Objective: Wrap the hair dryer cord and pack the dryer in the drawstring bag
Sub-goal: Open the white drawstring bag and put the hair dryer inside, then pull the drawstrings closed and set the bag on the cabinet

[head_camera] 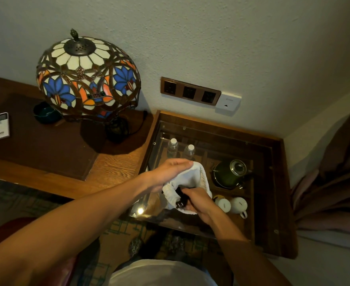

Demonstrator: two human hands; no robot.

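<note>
**Dryer plug at the mouth of the white bag**

Standing over a wooden desk (112, 168) against the wall, a person works above the glass-topped cabinet (273, 182) beside it. A big stained-glass lamp (87, 77) sits on the desk, with a dark bowl (44, 113) at its foot and a white remote (1, 126) further left. Under the glass are a green kettle (230, 172), two water bottles (172, 148) and two white cups (239, 205).

Held over the glass is the white drawstring bag (196, 176), its mouth turned toward the person. The left hand (165, 174) lies along the bag's upper side, fingers straight and pressed together against the cloth, the thumb underneath out of sight. The right hand (198, 201) is at the opening, fingers curled round the bag's lower rim. Something black shows inside the mouth, and the black plug (180, 204) of the cord pokes out just beside the right hand's fingers; how much of the hair dryer is inside cannot be seen.
</note>
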